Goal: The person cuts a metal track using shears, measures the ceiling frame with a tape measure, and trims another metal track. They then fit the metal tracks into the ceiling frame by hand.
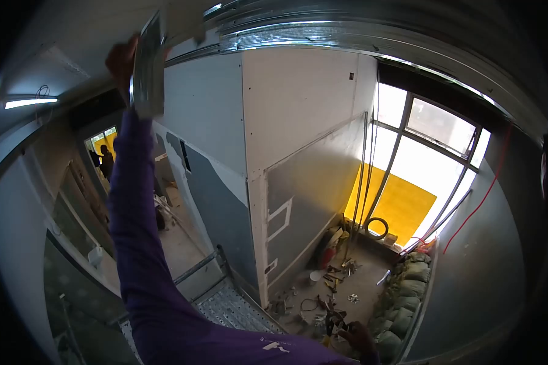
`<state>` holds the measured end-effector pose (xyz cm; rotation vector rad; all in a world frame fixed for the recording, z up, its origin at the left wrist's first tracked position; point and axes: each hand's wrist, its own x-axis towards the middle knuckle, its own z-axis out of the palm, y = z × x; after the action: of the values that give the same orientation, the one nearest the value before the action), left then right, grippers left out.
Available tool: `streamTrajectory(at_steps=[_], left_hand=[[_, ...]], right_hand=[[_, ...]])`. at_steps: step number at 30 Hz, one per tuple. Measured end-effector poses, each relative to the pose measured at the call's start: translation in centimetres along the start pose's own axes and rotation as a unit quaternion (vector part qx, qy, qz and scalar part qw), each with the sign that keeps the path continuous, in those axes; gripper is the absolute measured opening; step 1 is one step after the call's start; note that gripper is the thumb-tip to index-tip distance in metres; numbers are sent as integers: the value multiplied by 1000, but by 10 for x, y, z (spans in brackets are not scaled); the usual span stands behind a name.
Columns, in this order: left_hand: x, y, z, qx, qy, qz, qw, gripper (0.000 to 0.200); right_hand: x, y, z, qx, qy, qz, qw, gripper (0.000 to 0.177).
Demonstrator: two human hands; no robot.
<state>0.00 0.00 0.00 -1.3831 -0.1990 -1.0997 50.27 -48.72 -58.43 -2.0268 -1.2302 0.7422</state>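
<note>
My left arm, in a purple sleeve, reaches up high at the left. My left hand [120, 66] is closed on the edge of a flat, pale piece with a shiny metal-like face [147, 67], held upright near the ceiling framing. Its upper end is blurred beside the metal channels [274, 38]. Low in the view, my right hand [360, 338] has its fingers curled by a dark tool with an orange-yellow part [333, 321]; I cannot tell what kind of tool it is.
Below is a perforated metal scaffold platform [228, 304] with a rail. A boarded wall corner [247, 152] stands ahead. Tools and scraps [332, 283] litter the floor, with stacked green sacks [408, 292] at the right. A distant person [106, 161] stands beyond the left doorway.
</note>
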Motion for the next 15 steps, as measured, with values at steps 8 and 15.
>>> streamTrajectory(at_steps=[8,15], left_hand=[[81,53,44,170,245,-64,952,44],[99,19,114,181,339,-32,923,48]], right_hand=[[18,-10,-31,-13,12,36,999,54],[79,-36,60,26,67,16,997,50]])
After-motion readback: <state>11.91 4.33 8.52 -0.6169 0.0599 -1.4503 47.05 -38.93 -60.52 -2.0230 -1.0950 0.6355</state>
